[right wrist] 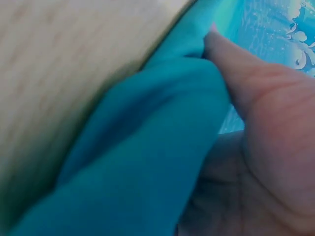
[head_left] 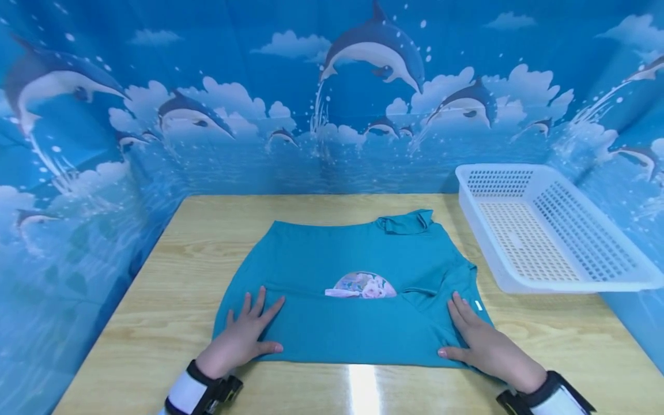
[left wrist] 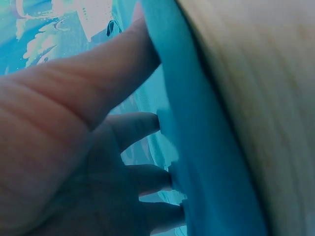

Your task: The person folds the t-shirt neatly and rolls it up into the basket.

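Note:
A teal garment (head_left: 353,328) lies folded on the table, its near part turned up so that only the top half of a round floral print (head_left: 365,285) shows above the fold. My left hand (head_left: 241,334) rests on the garment's left side, fingers spread and thumb close to the near edge. On its right side lies my right hand (head_left: 482,340), fingers extended over bunched creases. In the left wrist view, fingertips (left wrist: 147,123) touch the teal cloth. The right wrist view shows a loose fold of cloth (right wrist: 147,128) hanging beside the thumb. A small bunched strip (head_left: 407,223) sits at the far edge.
A white plastic basket (head_left: 565,285) with slotted sides stands at the table's back right, beside the garment. Light wood tabletop (head_left: 171,276) surrounds the cloth. Blue curtains with dolphins (head_left: 378,52) enclose the back and both sides.

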The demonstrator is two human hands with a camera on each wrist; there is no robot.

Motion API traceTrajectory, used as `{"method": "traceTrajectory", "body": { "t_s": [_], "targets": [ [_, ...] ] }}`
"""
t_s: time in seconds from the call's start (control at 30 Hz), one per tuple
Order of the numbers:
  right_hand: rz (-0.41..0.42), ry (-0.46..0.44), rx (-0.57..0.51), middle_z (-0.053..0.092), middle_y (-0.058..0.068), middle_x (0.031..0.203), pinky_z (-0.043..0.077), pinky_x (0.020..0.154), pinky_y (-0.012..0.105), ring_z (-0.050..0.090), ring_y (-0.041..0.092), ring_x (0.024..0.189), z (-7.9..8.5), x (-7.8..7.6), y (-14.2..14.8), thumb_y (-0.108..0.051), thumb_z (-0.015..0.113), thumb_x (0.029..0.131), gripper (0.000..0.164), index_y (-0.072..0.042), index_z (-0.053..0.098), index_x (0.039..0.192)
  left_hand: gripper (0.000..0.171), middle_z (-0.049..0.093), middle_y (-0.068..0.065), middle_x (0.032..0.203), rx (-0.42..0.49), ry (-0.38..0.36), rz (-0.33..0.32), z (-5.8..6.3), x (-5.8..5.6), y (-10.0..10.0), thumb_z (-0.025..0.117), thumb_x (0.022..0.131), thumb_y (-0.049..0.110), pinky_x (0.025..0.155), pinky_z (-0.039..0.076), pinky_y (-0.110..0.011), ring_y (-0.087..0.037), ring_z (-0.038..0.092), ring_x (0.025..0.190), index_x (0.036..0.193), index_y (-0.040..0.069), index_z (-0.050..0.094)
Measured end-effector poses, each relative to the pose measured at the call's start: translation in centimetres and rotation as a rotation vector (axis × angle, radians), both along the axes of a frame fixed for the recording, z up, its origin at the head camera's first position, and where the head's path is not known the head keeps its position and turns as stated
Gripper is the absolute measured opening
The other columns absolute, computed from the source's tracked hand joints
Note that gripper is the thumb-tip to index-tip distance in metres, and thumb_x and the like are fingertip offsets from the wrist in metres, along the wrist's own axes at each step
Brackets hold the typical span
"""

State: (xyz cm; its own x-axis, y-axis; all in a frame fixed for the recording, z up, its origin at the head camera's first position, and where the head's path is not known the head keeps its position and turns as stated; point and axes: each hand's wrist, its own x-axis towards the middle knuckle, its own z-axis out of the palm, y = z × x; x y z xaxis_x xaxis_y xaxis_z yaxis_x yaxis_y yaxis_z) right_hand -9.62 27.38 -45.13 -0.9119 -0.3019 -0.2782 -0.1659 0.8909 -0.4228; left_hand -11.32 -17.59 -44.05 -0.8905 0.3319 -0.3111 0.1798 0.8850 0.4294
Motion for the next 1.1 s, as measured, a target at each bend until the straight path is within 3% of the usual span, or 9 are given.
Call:
{"method": "traceTrajectory", "body": {
  "t_s": [0.1, 0.27, 0.37, 0.47, 0.6, 0.73, 0.8, 0.87, 1.1],
  "targets": [
    [0.001, -0.001, 0.032, 0.012, 0.031, 0.153, 0.033, 0.101, 0.062, 0.019, 0.055, 0.135, 0.4, 0.3, -0.3, -0.060, 0.066, 0.077, 0.107, 0.008, 0.022, 0.146, 0.087, 0.008, -0.029, 0.155, -0.004, -0.001, 0.008, 0.2, 0.4, -0.1, 0.071, 0.078, 0.044, 0.092, 0.010, -0.082, -0.059, 0.003, 0.136, 0.149, 0.014, 0.031],
    [-0.006, 0.047, 0.099, 0.026, 0.034, 0.148, 0.041, 0.094, 0.059, 0.036, 0.054, 0.127, 1.2, -0.3, -0.6, -0.062, 0.063, 0.078, 0.100, 0.011, 0.034, 0.141, 0.088, 0.008, -0.029, 0.155, -0.035, -0.021, 0.009, 0.3, 0.1, 0.1, 0.072, 0.078, 0.046, 0.093, 0.011, -0.082, -0.059, 0.003, 0.136, 0.149, 0.016, 0.031],
    [-0.035, 0.132, 0.115, 0.039, 0.034, 0.139, 0.045, 0.089, 0.057, 0.046, 0.052, 0.119, 1.7, -1.2, -1.0, -0.055, 0.065, 0.081, 0.090, 0.010, 0.039, 0.138, 0.085, 0.012, -0.029, 0.154, -0.066, -0.035, 0.004, 0.8, -0.4, 0.3, 0.073, 0.077, 0.045, 0.094, 0.019, -0.079, -0.058, 0.008, 0.136, 0.148, 0.016, 0.035],
    [-0.040, 0.283, 0.118, 0.050, 0.031, 0.127, 0.048, 0.083, 0.053, 0.055, 0.046, 0.109, 1.8, -2.4, -1.5, -0.039, 0.072, 0.082, 0.077, 0.008, 0.043, 0.135, 0.073, 0.028, -0.028, 0.150, -0.069, -0.016, 0.009, 2.0, -1.4, 0.4, 0.072, 0.081, 0.040, 0.099, 0.030, -0.070, -0.052, 0.024, 0.136, 0.142, 0.013, 0.044],
    [0.043, 0.499, 0.114, 0.055, 0.020, 0.110, 0.051, 0.073, 0.044, 0.060, 0.030, 0.089, 1.1, -4.3, -2.4, -0.017, 0.077, 0.079, 0.057, 0.004, 0.053, 0.125, 0.058, 0.042, -0.024, 0.143, -0.013, 0.090, 0.012, 3.8, -4.1, 0.1, 0.066, 0.089, 0.033, 0.103, 0.035, -0.059, -0.044, 0.038, 0.132, 0.139, 0.009, 0.048],
    [0.136, 0.634, 0.091, 0.053, 0.006, 0.088, 0.046, 0.064, 0.033, 0.050, 0.015, 0.071, 0.6, -5.8, -3.3, -0.005, 0.073, 0.079, 0.021, -0.003, 0.066, 0.099, 0.053, 0.043, -0.024, 0.142, 0.058, 0.200, -0.001, 4.5, -8.3, -0.8, 0.060, 0.093, 0.028, 0.101, 0.039, -0.056, -0.042, 0.042, 0.129, 0.140, 0.007, 0.046],
    [0.158, 0.663, 0.086, 0.050, 0.002, 0.081, 0.044, 0.060, 0.030, 0.048, 0.012, 0.067, 0.7, -6.5, -3.7, -0.003, 0.071, 0.080, 0.010, -0.007, 0.066, 0.088, 0.049, 0.045, -0.023, 0.140, 0.084, 0.235, -0.002, 4.5, -10.3, -1.1, 0.059, 0.094, 0.026, 0.100, 0.041, -0.054, -0.041, 0.045, 0.127, 0.138, 0.006, 0.048],
    [0.167, 0.668, 0.081, 0.050, 0.000, 0.077, 0.044, 0.058, 0.029, 0.049, 0.011, 0.065, 1.0, -7.2, -4.1, -0.001, 0.069, 0.082, 0.009, -0.008, 0.065, 0.083, 0.045, 0.047, -0.021, 0.136, 0.095, 0.262, -0.001, 4.4, -12.0, -1.2, 0.058, 0.095, 0.024, 0.098, 0.043, -0.052, -0.039, 0.048, 0.123, 0.135, 0.006, 0.051],
    [0.217, 0.622, 0.094, 0.057, 0.004, 0.081, 0.050, 0.061, 0.031, 0.058, 0.016, 0.069, 2.6, -10.0, -5.4, 0.002, 0.065, 0.084, 0.009, -0.006, 0.068, 0.087, 0.035, 0.051, -0.020, 0.130, 0.103, 0.302, 0.008, 4.0, -16.8, 0.4, 0.055, 0.095, 0.015, 0.095, 0.044, -0.050, -0.037, 0.051, 0.118, 0.128, 0.003, 0.057]
  ]
}}
